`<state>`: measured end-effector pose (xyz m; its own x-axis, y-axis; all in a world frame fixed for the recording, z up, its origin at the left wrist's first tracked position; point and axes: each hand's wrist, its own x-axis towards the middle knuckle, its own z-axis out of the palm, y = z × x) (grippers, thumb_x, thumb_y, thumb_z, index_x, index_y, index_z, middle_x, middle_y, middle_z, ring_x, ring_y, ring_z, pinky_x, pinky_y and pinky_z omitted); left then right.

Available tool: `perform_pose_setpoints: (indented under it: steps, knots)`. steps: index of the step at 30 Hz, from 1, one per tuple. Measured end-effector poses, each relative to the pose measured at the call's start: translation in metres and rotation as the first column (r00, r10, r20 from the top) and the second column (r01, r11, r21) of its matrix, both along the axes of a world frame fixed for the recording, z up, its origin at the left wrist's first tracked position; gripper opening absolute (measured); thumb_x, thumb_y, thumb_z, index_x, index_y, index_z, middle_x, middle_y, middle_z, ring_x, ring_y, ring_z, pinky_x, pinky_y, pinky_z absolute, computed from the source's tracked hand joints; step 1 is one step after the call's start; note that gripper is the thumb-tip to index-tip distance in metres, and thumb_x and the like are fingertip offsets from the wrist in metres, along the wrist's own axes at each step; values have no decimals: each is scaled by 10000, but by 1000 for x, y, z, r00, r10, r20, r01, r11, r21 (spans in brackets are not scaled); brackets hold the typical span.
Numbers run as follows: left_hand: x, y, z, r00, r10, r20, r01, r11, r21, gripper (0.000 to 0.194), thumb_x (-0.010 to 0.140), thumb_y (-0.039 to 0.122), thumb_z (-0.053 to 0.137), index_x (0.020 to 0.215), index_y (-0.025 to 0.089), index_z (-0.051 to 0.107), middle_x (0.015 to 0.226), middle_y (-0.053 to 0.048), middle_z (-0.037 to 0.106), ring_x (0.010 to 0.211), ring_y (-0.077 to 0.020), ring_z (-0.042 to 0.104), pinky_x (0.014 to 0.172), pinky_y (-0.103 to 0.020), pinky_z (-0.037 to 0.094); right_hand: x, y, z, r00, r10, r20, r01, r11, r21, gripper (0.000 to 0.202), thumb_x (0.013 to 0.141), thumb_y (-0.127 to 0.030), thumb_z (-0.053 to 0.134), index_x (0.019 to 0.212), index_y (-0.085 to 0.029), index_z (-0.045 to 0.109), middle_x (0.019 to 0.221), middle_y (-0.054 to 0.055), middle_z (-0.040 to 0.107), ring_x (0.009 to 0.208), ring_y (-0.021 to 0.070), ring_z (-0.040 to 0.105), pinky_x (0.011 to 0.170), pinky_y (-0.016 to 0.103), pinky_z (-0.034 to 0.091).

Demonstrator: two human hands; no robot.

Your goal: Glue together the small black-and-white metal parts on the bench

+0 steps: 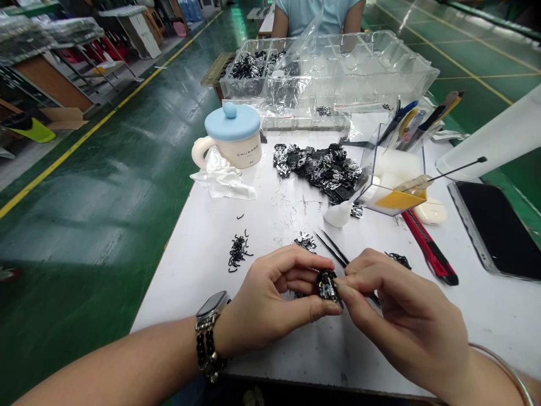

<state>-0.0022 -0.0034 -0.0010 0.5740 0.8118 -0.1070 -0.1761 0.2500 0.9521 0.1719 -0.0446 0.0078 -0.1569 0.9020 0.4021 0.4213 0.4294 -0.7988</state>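
My left hand [270, 301] holds a small shiny black part [327, 286] between its fingers and thumb, above the near part of the white table. Thumb and forefinger of my right hand [401, 316] pinch at the right side of that same part; whether a smaller piece sits between them is hidden. Black tweezers [332, 246] lie just behind my hands, partly covered by the right one. Beside them is a small pile of shiny black pieces [305, 241]. Left of my left hand lies a heap of tiny curved black pieces [239, 252].
A large heap of black parts [321, 169] lies mid-table. Around it stand a lidded mug [234, 141], crumpled tissue [224, 177] and a pen holder [393, 175]. A red utility knife [431, 248] and phone [499, 225] lie right. Behind are clear compartment trays [350, 79] and a seated person [316, 20].
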Motion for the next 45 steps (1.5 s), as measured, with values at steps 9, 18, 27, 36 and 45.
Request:
perform_pose_setpoints:
  steps: [9,18,27,36,45]
  knots:
    - [0,1,-1,999,28,-44,-24,995,93,423,587,-24,775,972,135,703,877,-25,629,777,-111,668,730,-167,569,3,0,1,984,-9,180,-16,991,136,133,784,-17,572,806,-148,562,711,35,562,679,115,516,569,250,457]
    - [-1,0,-2,997,32,-72,-21,988,150,389,610,43,788,976,140,695,882,-41,635,775,-138,677,734,-215,590,4,0,4,976,-4,219,-32,986,161,144,776,-29,577,820,-166,575,693,27,566,652,129,535,555,267,460]
    - [-2,-1,-4,999,23,-37,-19,994,104,387,606,63,810,967,137,696,876,-30,639,775,-138,691,732,-210,594,6,0,2,997,48,64,-43,996,-85,160,844,-76,532,726,-183,516,655,-10,533,609,87,517,521,220,441]
    - [-1,-3,-4,999,46,0,-46,998,48,394,574,21,813,933,130,692,846,-21,672,757,-143,703,718,-216,606,9,4,-3,985,71,-157,-123,929,-350,168,870,-191,570,704,-190,547,671,-3,547,625,100,543,529,203,442]
    - [-1,-3,-1,996,92,-23,-92,996,-19,397,523,-24,811,876,116,694,796,-11,685,709,-139,706,678,-202,606,11,12,-22,826,59,-560,-399,762,-509,147,848,-263,640,734,-200,572,732,-13,543,674,74,512,602,175,427]
